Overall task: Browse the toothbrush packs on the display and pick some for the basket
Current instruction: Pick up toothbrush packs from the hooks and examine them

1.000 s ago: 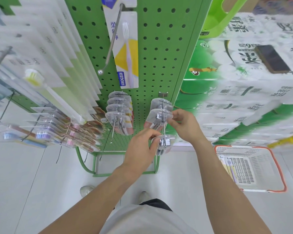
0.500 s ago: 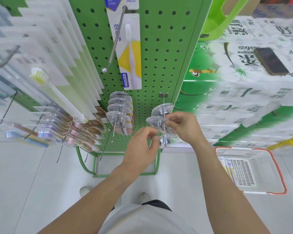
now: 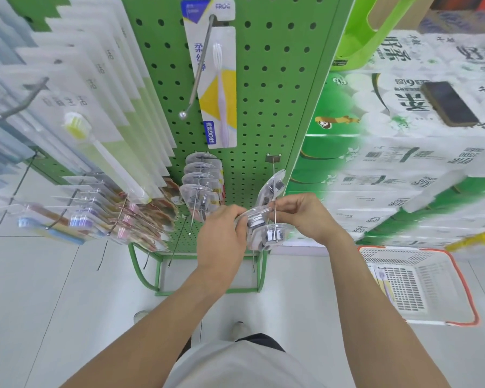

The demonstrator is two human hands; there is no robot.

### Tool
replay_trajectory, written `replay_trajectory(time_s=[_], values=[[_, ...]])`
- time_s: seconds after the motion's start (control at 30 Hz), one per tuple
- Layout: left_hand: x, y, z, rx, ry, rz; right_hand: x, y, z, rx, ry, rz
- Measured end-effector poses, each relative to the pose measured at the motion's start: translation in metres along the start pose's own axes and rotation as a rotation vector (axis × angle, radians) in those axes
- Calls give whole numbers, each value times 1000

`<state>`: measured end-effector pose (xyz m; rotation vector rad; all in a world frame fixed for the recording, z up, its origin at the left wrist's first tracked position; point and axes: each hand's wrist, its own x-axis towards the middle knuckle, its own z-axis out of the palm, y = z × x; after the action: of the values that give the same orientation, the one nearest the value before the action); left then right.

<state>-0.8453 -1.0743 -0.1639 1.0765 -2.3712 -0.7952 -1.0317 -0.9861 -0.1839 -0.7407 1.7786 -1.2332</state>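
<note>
I have both hands at the lower right peg (image 3: 275, 197) of the green pegboard (image 3: 263, 79): my left hand (image 3: 221, 233) has its fingers curled round the clear pack (image 3: 256, 219) from the left, and my right hand (image 3: 303, 217) pinches the same pack at the peg. Another clear pack (image 3: 272, 186) hangs just behind my fingertips. The orange-rimmed basket (image 3: 465, 281) sits on the floor to my right.
</note>
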Motion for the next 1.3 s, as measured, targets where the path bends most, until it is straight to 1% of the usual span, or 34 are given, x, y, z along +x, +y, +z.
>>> replay_trajectory(time_s=[0.07, 0.2, 0.33, 0.4, 0.43, 0.5, 0.63, 0.77, 0.87, 0.93, 1.0, 1.1, 1.17, 1.2, 1.3], values=[[-3, -1, -2, 22, 53, 57, -3, 4, -8, 11, 75, 13], [-9, 2, -12, 6, 176, 141, -22, -1, -21, 115, 366, -22], [-16, 10, -30, -95, 274, 166, -48, -14, -16, 172, 610, -184], [-20, 16, -45, -184, 315, 138, -60, -25, -7, 200, 690, -282], [-23, 18, -53, -233, 323, 119, -68, -32, -1, 221, 701, -322], [-29, 20, -71, -339, 320, 80, -83, -45, 14, 223, 656, -385], [-39, 19, -98, -571, 269, -33, -108, -60, 49, 57, 403, -394], [-45, 20, -108, -723, 241, -189, -117, -56, 77, 24, 85, -320], [-49, 14, -109, -812, 213, -295, -118, -51, 90, 40, -70, -208], [-52, 8, -109, -843, 189, -347, -120, -49, 96, 141, -100, -160], [-56, 3, -108, -876, 130, -377, -119, -50, 100, 215, -78, -148], [-63, 0, -108, -920, -56, -403, -118, -51, 104, 337, -14, -137], [-68, -3, -107, -887, -160, -410, -117, -52, 104, 418, 28, -108], [-70, -4, -107, -870, -174, -416, -117, -52, 105, 441, 28, -94], [-75, -7, -108, -871, -133, -435, -118, -50, 107, 450, -20, -58]])
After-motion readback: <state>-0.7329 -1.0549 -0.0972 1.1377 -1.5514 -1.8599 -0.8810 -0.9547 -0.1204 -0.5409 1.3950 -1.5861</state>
